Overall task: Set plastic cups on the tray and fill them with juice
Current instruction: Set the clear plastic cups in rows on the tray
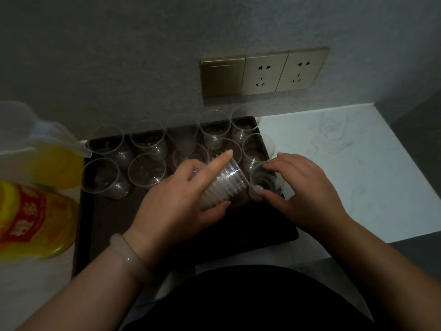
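A dark brown tray (pixel 148 225) lies on the white counter against the wall. Several empty clear plastic cups (pixel 146 170) stand on it in two rows along its far side. My left hand (pixel 176 199) grips a tilted stack of nested clear cups (pixel 226 185), forefinger stretched along its top. My right hand (pixel 303 187) pinches a single clear cup (pixel 265 180) by its rim and base at the mouth of the stack, over the tray's right side. A jug of yellow juice (pixel 55 163) and a juice bottle with a red label (pixel 31 218) stand left of the tray.
The white counter (pixel 346 163) stretches to the right of the tray, ending at a front edge and a right edge. A wall switch and two sockets (pixel 262 72) sit above the tray. My dark clothing fills the bottom of the view.
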`<state>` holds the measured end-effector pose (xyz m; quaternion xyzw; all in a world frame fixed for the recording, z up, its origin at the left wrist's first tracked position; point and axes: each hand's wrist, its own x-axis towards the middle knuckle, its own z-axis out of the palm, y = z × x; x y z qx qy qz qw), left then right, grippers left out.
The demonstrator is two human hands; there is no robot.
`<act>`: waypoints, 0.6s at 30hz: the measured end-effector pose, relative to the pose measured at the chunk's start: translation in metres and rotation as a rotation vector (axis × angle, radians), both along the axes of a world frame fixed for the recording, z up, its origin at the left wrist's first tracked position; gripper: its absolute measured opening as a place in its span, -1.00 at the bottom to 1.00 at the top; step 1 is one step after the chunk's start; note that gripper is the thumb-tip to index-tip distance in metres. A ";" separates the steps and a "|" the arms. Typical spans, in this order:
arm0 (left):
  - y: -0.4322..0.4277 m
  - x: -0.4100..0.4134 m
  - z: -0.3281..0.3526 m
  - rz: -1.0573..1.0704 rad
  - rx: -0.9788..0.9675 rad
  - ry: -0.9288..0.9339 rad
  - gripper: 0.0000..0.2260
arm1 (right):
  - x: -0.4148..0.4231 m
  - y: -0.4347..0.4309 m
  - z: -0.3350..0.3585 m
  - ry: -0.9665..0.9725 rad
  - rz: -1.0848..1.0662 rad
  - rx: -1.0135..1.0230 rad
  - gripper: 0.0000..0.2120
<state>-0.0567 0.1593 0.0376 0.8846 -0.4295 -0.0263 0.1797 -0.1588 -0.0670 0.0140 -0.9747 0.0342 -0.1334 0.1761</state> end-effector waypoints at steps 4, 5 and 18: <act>-0.001 0.002 0.001 -0.025 0.004 0.001 -0.28 | 0.004 0.007 0.015 -0.166 0.007 0.070 -0.65; -0.001 0.002 0.001 -0.032 0.003 0.001 -0.28 | 0.005 0.011 0.020 -0.190 0.010 0.122 -0.66; -0.004 0.004 0.012 -0.078 -0.154 -0.053 -0.32 | 0.027 0.032 0.055 0.277 0.042 0.963 -0.35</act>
